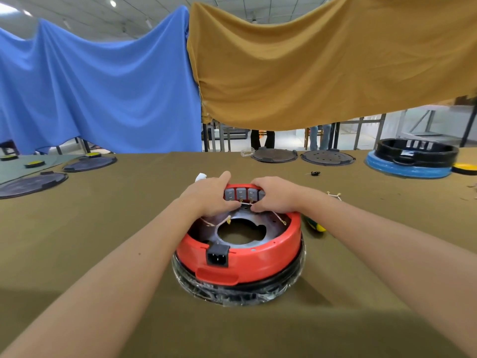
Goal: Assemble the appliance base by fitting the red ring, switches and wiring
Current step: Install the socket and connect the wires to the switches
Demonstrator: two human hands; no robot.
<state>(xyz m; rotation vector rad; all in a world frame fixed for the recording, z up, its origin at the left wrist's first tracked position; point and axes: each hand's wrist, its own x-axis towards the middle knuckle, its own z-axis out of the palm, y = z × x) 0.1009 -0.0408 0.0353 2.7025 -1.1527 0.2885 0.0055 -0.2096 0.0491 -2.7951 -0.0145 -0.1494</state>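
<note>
Both my hands, the left hand (209,195) and right hand (275,195), pinch the thin wire (245,203) under the gray switches (242,193) on the red ring's (247,264) far side, and I think pulling hard could snap it.

Olive-clothed table (116,254) bears appliance base (240,267), dark discs (274,155), screwdriver (315,224).

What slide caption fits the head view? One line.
Both hands, left and right, work the grey switches and wiring at the red ring's far edge.
</note>
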